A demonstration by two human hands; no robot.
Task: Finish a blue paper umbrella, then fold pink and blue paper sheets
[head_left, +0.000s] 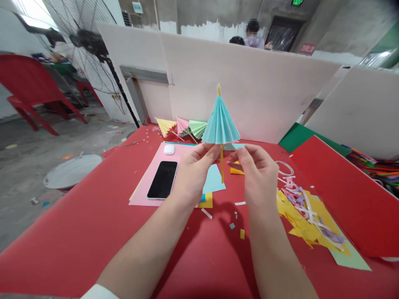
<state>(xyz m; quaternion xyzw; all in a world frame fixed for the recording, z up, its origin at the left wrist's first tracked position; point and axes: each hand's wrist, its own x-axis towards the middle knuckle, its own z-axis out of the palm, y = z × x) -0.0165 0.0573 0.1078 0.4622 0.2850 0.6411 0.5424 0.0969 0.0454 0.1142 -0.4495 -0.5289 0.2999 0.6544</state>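
A smooth red table (77, 232) is lying beneath one pink sheet (142, 195). Above the table, one umbrella (220, 124) of sharply pleated blue paper is pointing upward. The left hand (196, 168) is pinching its lower rim beside the thin yellow stick (222, 166); the right hand (258, 168) is hovering near, fingers curled almost together, and I cannot tell whether they are gripping anything. One glossy black phone (162, 180) is resting on the sheet, three pleated paper fans (197, 128) are lying behind, and one rounded white case (169, 149) is sitting near the phone.
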